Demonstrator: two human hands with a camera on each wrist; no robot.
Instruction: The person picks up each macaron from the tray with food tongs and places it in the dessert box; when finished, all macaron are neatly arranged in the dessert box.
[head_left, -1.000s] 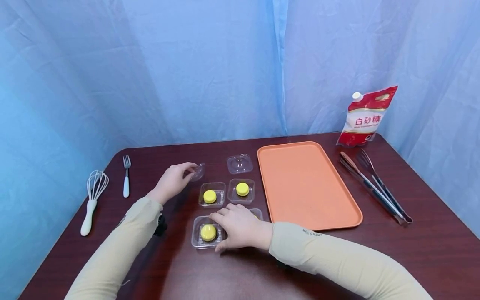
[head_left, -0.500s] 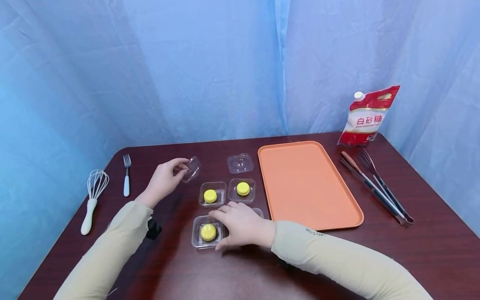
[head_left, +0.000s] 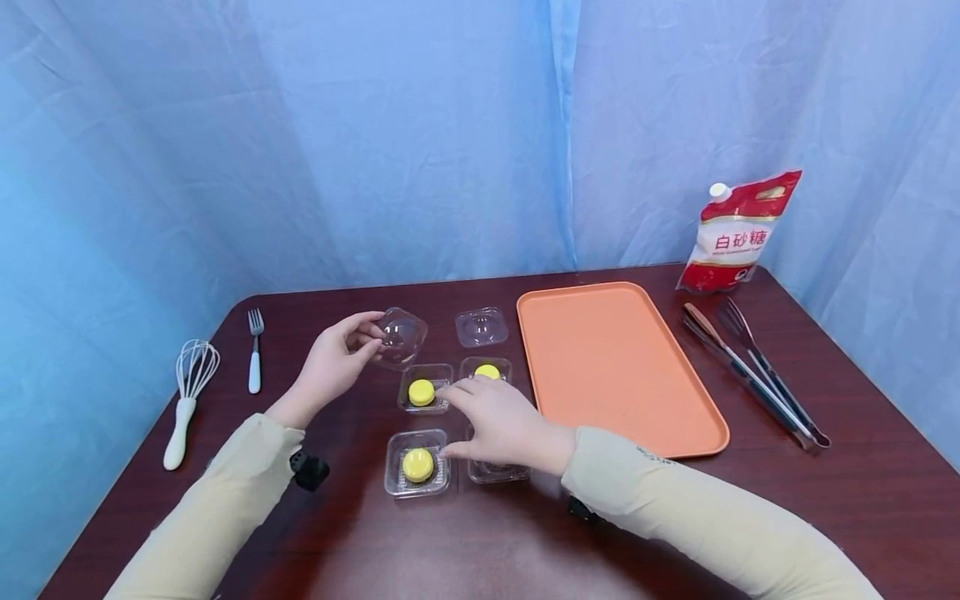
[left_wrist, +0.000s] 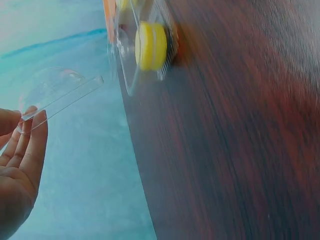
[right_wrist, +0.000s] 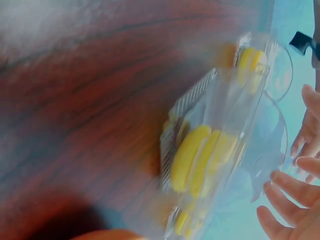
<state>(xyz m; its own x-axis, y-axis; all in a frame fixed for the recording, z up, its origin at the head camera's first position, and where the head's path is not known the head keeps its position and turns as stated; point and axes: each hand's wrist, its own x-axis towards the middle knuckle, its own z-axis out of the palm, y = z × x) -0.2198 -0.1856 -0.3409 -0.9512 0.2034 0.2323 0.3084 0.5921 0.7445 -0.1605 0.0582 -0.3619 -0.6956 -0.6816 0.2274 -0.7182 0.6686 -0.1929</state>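
Note:
My left hand pinches a clear domed plastic lid between thumb and fingers, raised and tilted beside the back left box. In the left wrist view that lid shows edge-on. My right hand hovers with spread fingers over the front right clear box, hiding its contents. Yellow macarons sit in the back left box, the back right box and the front left box. A clear dome covers the nearest box in the right wrist view, around its macaron.
Another clear lid lies behind the boxes. An orange tray lies to their right, then tongs, a whisk-like utensil and a sugar pouch. A fork and a white whisk lie at left.
My left hand first drew back left with the lid, then turned it so its dome faces the view. My right hand has lifted away from the front boxes, moving right and slightly back.

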